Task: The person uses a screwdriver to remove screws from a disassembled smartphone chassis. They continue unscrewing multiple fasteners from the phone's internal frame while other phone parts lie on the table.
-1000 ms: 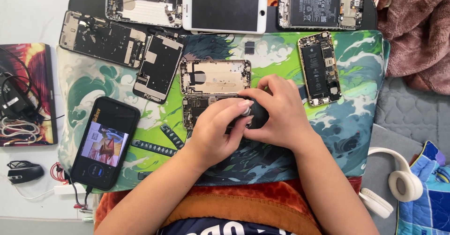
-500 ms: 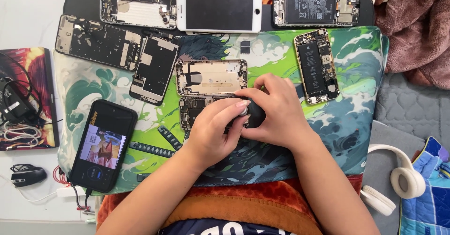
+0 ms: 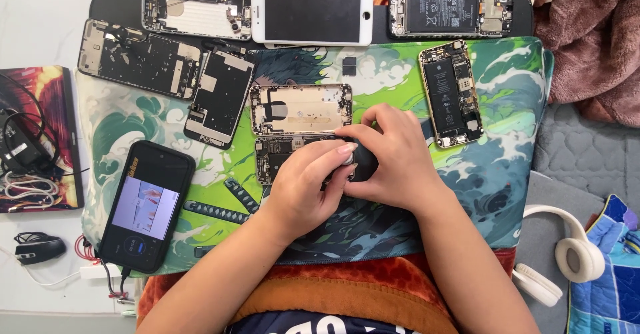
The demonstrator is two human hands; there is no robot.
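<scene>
Almost nothing has changed in the last second. The two hands stay in the same place, just right of the middle of the frame, and only the view has shifted a little. The left hand (image 3: 303, 187) and the right hand (image 3: 393, 161) are still pressed together over a small dark part (image 3: 363, 161), with the grip of both closed on it from two sides. The left thumb tip lies on its edge.

The dark part sits over the right end of an opened phone board (image 3: 280, 157), which lies on the green printed mat (image 3: 513, 167) on the desk, directly below a bare gold phone frame (image 3: 301, 109). What the fingertips do under the palm I cannot tell.

Since the hands did not travel, the work seems to be a slow, fine one at this same spot.

At lower left, a black phone (image 3: 147, 206) shows a video. A white phone (image 3: 312, 13) lies at the top.
</scene>
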